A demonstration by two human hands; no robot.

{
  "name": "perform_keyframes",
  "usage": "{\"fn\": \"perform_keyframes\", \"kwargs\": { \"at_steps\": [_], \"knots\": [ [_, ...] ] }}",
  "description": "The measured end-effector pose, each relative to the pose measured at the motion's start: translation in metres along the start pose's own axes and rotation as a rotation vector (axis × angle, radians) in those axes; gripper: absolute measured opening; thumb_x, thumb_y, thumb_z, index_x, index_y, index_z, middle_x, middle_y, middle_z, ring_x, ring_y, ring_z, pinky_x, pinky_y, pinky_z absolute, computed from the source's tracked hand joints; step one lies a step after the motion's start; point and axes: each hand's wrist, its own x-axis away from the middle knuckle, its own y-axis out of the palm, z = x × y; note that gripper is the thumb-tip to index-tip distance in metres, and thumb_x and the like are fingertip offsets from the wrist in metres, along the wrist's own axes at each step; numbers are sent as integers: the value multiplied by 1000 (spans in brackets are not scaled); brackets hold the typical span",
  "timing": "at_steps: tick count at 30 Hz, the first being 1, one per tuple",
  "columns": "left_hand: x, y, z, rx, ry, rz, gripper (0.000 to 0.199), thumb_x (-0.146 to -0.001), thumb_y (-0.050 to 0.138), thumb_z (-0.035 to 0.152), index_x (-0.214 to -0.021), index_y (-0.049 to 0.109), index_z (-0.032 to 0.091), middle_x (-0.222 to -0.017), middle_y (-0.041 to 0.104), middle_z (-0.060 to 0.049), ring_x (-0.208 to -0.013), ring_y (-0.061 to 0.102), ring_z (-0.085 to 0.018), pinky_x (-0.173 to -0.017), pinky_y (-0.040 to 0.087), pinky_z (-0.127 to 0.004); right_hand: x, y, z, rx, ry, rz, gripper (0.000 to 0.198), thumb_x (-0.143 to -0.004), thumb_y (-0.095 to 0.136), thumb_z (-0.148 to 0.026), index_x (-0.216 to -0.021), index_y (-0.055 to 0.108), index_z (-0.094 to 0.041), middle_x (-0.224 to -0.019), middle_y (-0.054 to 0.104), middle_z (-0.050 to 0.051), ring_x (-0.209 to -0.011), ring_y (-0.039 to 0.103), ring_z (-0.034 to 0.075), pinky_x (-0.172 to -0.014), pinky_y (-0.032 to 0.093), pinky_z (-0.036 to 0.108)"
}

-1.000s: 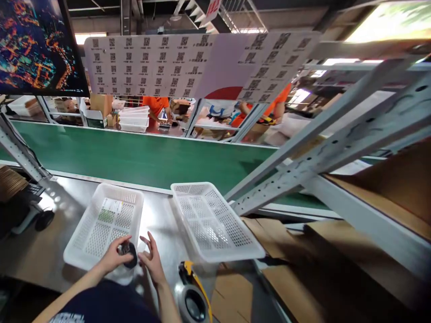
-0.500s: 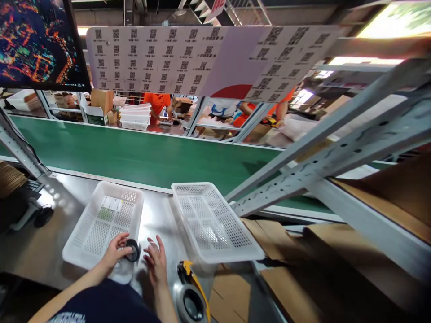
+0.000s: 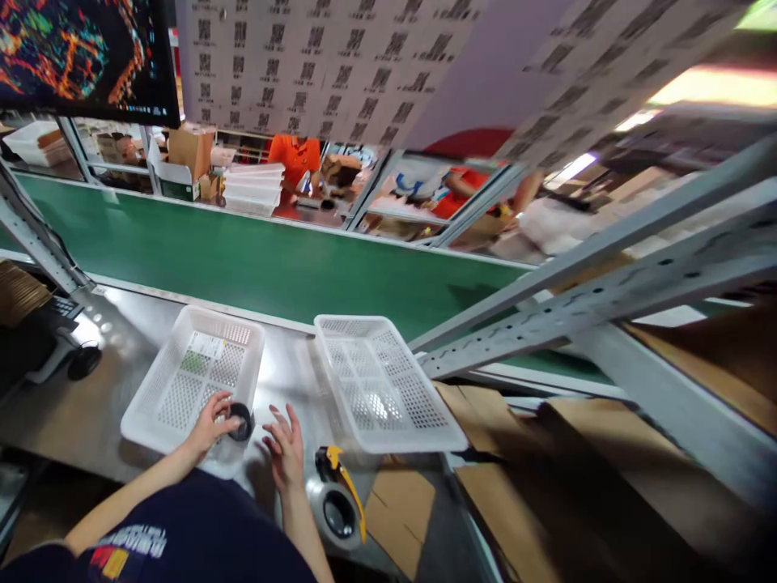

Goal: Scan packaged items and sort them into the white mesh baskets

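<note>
Person seen from above, lower frame; two bare forearms extend forward from the torso; no gloves, rings, watch or wristbands visible on either arm. Left hand [image 3: 210, 423] and right hand [image 3: 286, 448] are uncovered; fingers [image 3: 291, 421] bare, no tape or coverings. Garment: dark navy short-sleeved top [image 3: 194, 534], plain weave, no buttons or collar in view; sleeves end above the elbows, out of frame. Chest carries a printed marking [image 3: 125, 546]: pale block lettering, blurred and unreadable, with a small red and yellow patch beneath it; remainder of the clothing lies outside the picture.
</note>
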Motion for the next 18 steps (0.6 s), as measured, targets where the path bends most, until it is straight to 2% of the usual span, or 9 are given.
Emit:
{"fn": "perform_keyframes", "kwargs": {
  "at_steps": [3, 6, 9, 12, 18],
  "knots": [
    [6, 0, 13, -182, 112, -67, 70, -59, 90, 46, -116, 57, 21, -127, 66, -16, -124, 60, -33, -98, 50, -46, 9, 7, -14, 11, -51, -41, 94, -63, 89, -37, -146, 45, -34, -149, 57, 10, -83, 66, 12, -65, 56, 24],
    [14, 0, 24, -259, 138, -127, 68, -61, 91, 37, -119, 58, 21, -133, 63, -14, -127, 57, -31, -94, 48, -40, 15, 10, -28, 103, -119, -142, 90, -65, 88, -35, -146, 50, -31, -155, 51, 15, -66, 57, 6, -58, 52, 23],
    [23, 2, 36, -382, 209, -210, 65, -66, 88, 32, -123, 58, 20, -132, 62, -13, -125, 57, -30, -92, 47, -38, 23, 10, -39, 248, -167, -263, 80, -69, 88, -34, -142, 56, -28, -154, 53, 16, -59, 51, 4, -56, 49, 22],
    [32, 2, 47, -489, 253, -277, 66, -69, 88, 32, -127, 57, 21, -132, 62, -13, -123, 59, -29, -92, 48, -38, 34, 9, -51, 386, -196, -341, 72, -72, 87, -33, -139, 60, -29, -153, 55, 13, -59, 51, 3, -53, 46, 21],
    [36, 6, 59, -464, 253, -304, 69, -70, 89, 32, -129, 55, 21, -132, 61, -14, -125, 58, -30, -91, 49, -37, 49, 4, -77, 527, -267, -417, 69, -77, 85, -33, -142, 60, -30, -149, 59, 11, -64, 56, 6, -60, 53, 24]
  ]
}}
